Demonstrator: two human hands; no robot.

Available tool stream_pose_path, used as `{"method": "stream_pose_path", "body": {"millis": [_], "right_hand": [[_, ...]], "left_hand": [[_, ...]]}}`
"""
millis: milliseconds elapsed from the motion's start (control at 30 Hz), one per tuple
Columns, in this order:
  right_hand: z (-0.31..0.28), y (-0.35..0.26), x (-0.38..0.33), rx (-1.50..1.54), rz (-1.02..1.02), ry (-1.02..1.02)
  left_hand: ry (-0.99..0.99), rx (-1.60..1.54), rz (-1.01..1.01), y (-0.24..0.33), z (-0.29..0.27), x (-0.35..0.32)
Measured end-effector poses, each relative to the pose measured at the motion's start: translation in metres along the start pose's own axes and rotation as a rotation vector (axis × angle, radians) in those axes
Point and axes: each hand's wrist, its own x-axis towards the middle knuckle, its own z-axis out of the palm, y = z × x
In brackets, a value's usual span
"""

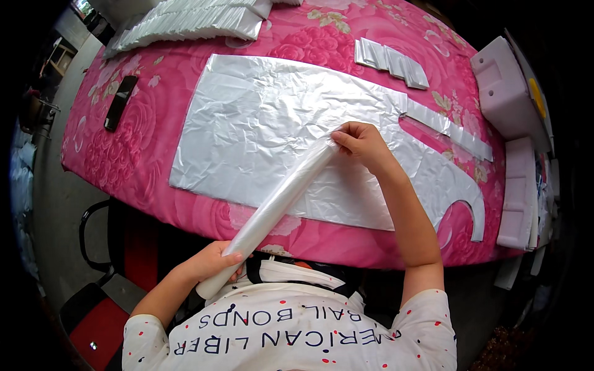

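A long, narrow folded white plastic bag (281,193) slants from my lap up over the table. Near its lower end my left hand (224,261) is closed around it, the thumb lying on top. My right hand (359,143) pinches its upper end between thumb and fingers. Beneath it, a stack of flat, wrinkled white plastic bags (260,117) lies spread on the table, with handle cutouts toward the right. The folded bag hides part of this stack.
A pink flowered cloth covers the table (148,157). A dark phone (121,102) lies at the left. Folded bags (185,23) are piled at the far left, and a small row of folded bags (391,62) lies at the far right. White foam boxes (507,86) stand along the right edge; a red-and-black chair (102,321) is at lower left.
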Motion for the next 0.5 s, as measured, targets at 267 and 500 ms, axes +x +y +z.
{"method": "stream_pose_path", "body": {"millis": [267, 500], "right_hand": [[-0.11, 0.029, 0.009, -0.227, -0.148, 0.522], [-0.2, 0.073, -0.002, -0.13, -0.15, 0.731]], "left_hand": [[-0.083, 0.117, -0.109, -0.007, -0.025, -0.018], [-0.294, 0.425, -0.187, 0.019, -0.065, -0.037]]}}
